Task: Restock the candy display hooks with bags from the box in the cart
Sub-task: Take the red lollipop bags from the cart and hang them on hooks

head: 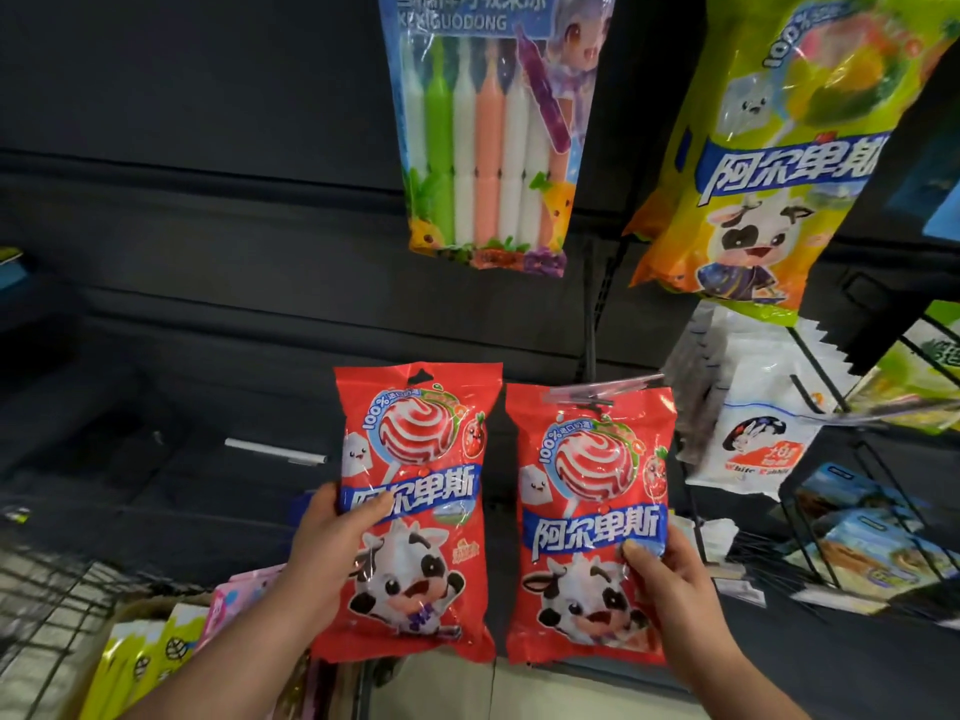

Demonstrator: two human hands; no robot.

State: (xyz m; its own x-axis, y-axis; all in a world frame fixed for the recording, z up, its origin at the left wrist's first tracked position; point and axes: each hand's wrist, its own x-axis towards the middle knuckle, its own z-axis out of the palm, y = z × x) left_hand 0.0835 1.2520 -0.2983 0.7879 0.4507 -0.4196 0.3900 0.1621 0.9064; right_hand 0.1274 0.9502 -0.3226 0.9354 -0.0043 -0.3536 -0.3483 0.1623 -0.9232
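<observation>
Two red lollipop bags with a cartoon cow are held up before the dark display wall. My left hand grips the left red bag by its left edge, thumb across the front. My right hand grips the right red bag at its right edge; that bag's top sits at a display hook with a clear price tag. The cardboard box with yellow and pink bags lies at the lower left inside the wire cart.
A bag of coloured jelly sticks and a yellow-green lollipop bag hang above. White rabbit candy bags hang at the right, beside a black wire rack with blue packets. An empty hook juts out at the left.
</observation>
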